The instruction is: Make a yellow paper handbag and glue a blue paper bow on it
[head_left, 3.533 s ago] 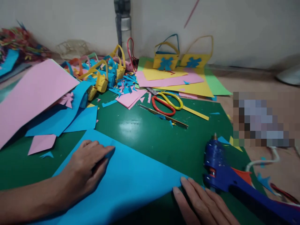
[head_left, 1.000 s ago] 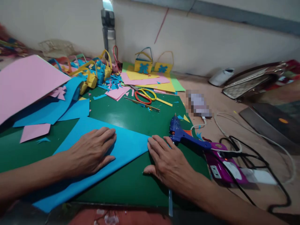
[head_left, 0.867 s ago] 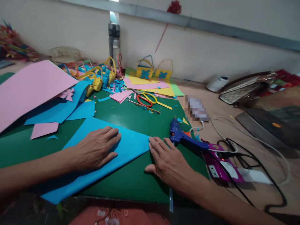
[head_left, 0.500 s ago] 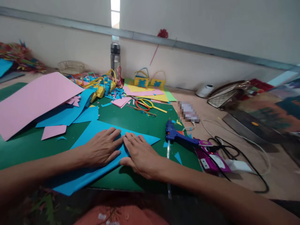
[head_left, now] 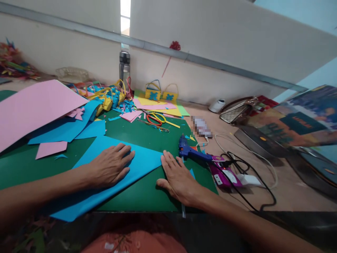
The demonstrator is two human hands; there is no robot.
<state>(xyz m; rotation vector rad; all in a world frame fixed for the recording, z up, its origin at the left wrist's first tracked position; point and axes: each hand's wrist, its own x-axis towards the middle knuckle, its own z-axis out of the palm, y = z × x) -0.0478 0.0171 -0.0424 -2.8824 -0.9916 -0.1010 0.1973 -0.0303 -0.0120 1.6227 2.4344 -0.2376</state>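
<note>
A folded sheet of blue paper (head_left: 143, 160) lies on the green mat (head_left: 131, 200), its near-left corner reaching over the table's front edge. My left hand (head_left: 112, 163) rests flat on the middle of the sheet, fingers extended. At the sheet's right-hand tip, my right hand (head_left: 179, 177) lies with fingers stretched out and the thumb apart, its fingertips over the paper's point. Just beyond the right hand is a blue hot glue gun (head_left: 193, 151), with a clear glue stick passing down behind that hand.
Pink sheets (head_left: 39, 109) and more blue paper (head_left: 91, 130) lie at left. Scissors (head_left: 158, 119) sit at the mat's back among scraps, near small yellow paper bags (head_left: 152, 94). A purple power strip (head_left: 225, 174) with cables, a phone (head_left: 201, 126) and a handbag (head_left: 234, 111) are at right.
My right hand has slid rightward from beside the left hand to the sheet's right tip. The left hand stays pressed on the paper. The camera view has turned slightly right.
</note>
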